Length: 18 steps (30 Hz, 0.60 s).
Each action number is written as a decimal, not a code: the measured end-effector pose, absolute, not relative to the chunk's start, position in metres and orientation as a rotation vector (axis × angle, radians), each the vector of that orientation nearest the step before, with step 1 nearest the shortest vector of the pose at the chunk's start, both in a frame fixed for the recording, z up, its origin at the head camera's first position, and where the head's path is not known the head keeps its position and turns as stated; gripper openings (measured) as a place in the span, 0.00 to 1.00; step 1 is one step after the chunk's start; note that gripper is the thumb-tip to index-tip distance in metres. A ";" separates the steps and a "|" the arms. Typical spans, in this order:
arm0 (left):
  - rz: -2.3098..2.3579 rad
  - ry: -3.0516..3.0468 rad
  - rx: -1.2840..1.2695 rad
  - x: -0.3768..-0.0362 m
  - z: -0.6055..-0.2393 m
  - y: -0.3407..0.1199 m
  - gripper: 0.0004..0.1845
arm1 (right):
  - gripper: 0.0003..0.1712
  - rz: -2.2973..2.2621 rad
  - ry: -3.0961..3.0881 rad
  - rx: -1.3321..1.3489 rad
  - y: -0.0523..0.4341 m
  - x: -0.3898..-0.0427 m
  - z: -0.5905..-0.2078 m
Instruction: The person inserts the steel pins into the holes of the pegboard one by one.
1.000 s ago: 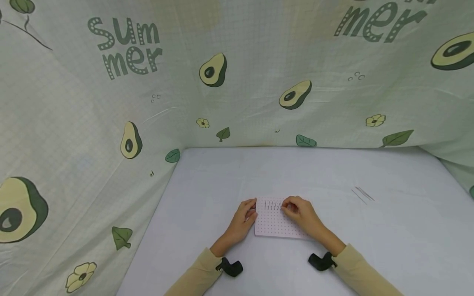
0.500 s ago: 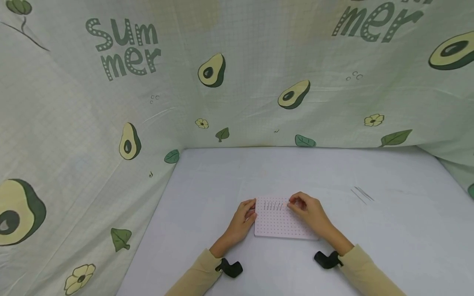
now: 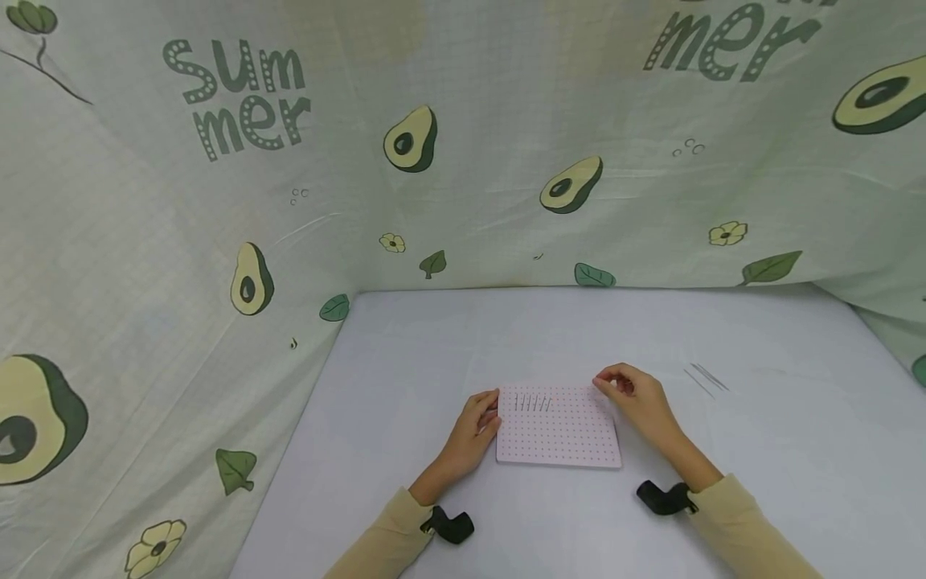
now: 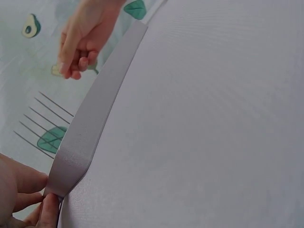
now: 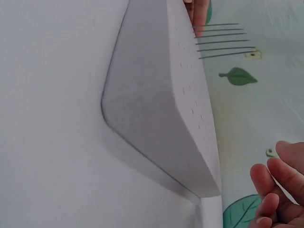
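A pale pink board with rows of small holes point(image 3: 564, 438) lies flat on the white table. Several thin dark metal pins point(image 3: 533, 403) stand in a row near its far left corner. At the board's left edge, my left hand point(image 3: 470, 434) grips the side; in the left wrist view its fingers point(image 4: 31, 179) bend against the end of the board. My right hand point(image 3: 640, 402) hovers by the far right corner, fingers loosely curled. In the right wrist view, nothing shows between its fingers point(image 5: 263, 178).
A few loose pins point(image 3: 705, 378) lie on the table point(image 3: 767, 450), to the right of the board and beyond my right hand. A curtain printed with avocados point(image 3: 571, 185) hangs behind the table and along its left side.
My right hand has left the row of pins and moved right to the board's far right corner. Another upright pin now shows at the row's right end. My left hand stays put.
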<state>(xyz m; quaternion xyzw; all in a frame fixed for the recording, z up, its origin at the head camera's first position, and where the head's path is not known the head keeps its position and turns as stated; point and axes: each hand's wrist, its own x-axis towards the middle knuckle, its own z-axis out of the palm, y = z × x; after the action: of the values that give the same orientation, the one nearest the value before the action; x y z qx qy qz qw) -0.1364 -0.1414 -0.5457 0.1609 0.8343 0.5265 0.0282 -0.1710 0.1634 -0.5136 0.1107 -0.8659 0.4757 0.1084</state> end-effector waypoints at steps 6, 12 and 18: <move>1.631 2.568 0.489 -0.136 -0.544 -0.141 0.28 | 0.10 1.335 -2.526 0.240 0.182 -0.175 -0.513; 1.627 2.574 0.483 -0.136 -0.545 -0.141 0.28 | 0.13 1.330 -2.509 0.151 0.201 -0.176 -0.510; 1.623 2.580 0.488 -0.136 -0.544 -0.140 0.27 | 0.14 1.329 -2.489 0.103 0.218 -0.176 -0.509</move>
<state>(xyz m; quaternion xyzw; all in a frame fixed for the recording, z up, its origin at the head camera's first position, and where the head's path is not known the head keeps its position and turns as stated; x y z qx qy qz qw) -0.1362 -0.1403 -0.5443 0.1581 0.8355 0.5256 0.0276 -0.1761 0.2177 -0.5089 0.0361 -0.8704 0.4648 0.1583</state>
